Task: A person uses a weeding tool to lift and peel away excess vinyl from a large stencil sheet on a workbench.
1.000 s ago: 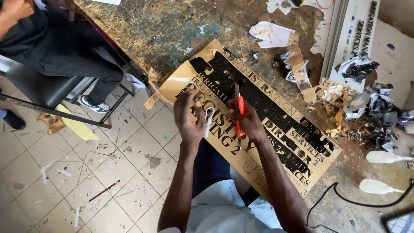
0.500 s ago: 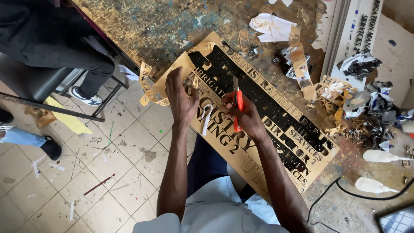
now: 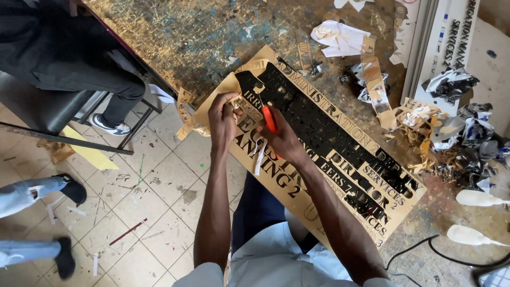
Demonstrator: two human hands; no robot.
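On the worn workbench (image 3: 175,32), a gold sign panel (image 3: 340,207) with black cut lettering lies diagonally, its near edge hanging over the bench edge toward the person. Right hand (image 3: 284,142) is closed around an orange-handled knife (image 3: 269,119), fingers wrapped on the handle, blade end pointing away from the wrist and down onto the panel's upper-left part; tip itself is hidden by the hand. Left hand (image 3: 223,118) sits just beside the right, to its left, fingers curled and pinching the gold film at the panel's left corner; thumb side pressed to the sheet. Below the two hands a thin white strip (image 3: 259,157) hangs off the panel edge, touching it. Left of the left-hand grip, curled gold offcuts (image 3: 187,114) dangle over the bench edge. Beyond the knife, across the panel: crumpled white paper (image 3: 339,37), a strip of peeled foil (image 3: 374,79), then a heap of gold and silver scraps (image 3: 451,133) well apart from the hands. Right of that, past the panel's far corner, two white squeeze bottles (image 3: 475,197) lie on their sides near a black cable (image 3: 425,250). Far left of the grip, another person in dark clothes sits on a metal chair (image 3: 53,106); a white shoe (image 3: 109,126) rests on the tiled floor (image 3: 133,212).
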